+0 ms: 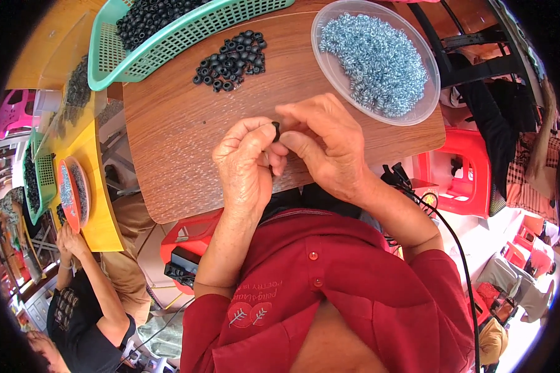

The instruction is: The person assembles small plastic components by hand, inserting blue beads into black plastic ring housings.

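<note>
A small black cap-like part (276,131) is pinched between the thumb and fingers of my left hand (246,149), above the near part of the table. Close beside it is my right hand (330,140), its index finger and thumb apart and the thumb tip next to the part. I cannot tell whether that thumb touches it. A loose heap of the same black round parts (230,61) lies on the wooden table (168,137) beyond my hands. At the far right, a clear round plastic tub (410,116) holds many small shiny bluish metal springs (379,65).
A green mesh basket (109,56) full of black parts stands at the table's far left. Left of me, a person (93,298) works at a yellow table (99,214) with an orange dish (68,199). Red stools (470,168) and a black cable (457,248) are on my right.
</note>
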Demonstrator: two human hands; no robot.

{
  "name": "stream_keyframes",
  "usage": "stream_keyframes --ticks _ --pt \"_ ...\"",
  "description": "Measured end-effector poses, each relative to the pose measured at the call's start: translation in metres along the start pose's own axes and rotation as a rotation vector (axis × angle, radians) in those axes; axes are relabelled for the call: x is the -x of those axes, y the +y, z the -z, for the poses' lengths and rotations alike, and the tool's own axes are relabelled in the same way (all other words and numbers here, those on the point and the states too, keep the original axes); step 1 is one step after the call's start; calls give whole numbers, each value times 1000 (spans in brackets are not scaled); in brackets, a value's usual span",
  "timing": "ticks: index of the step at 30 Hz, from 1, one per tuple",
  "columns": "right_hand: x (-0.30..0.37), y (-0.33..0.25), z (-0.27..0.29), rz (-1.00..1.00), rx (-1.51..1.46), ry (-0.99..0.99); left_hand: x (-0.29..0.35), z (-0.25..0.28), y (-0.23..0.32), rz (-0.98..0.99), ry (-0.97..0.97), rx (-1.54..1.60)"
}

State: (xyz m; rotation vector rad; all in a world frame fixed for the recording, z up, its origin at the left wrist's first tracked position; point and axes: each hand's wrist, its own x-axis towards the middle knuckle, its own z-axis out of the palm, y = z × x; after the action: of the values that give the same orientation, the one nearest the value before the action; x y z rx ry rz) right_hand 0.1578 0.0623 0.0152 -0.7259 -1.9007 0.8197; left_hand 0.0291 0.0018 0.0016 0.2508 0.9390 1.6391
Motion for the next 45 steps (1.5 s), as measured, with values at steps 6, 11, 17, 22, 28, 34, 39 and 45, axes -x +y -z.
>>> stream_keyframes --ticks 6,11,17,22,28,34,39,45 --pt "-9 3 2 145 163 -156 -2 -4 -2 -68 26 -72" --pt "-10 10 -2 279 280 -122 0 -3 -1 -100 -11 -118" --pt "-9 17 2 287 247 -105 2 5 2 -31 -56 -191" --pt "-8 18 0 355 233 -95 7 -8 3 -81 -93 -199" --pt "-10 22 -5 427 235 -72 6 1 -1 -69 -98 -131" --pt "-14 24 -7 533 280 -45 6 -5 -1 -67 -124 -75" --pt "-18 24 -3 494 280 -84 1 0 3 -101 -141 -227" --pt "-90 26 42 482 496 39 -37 45 36 -523 147 -837"
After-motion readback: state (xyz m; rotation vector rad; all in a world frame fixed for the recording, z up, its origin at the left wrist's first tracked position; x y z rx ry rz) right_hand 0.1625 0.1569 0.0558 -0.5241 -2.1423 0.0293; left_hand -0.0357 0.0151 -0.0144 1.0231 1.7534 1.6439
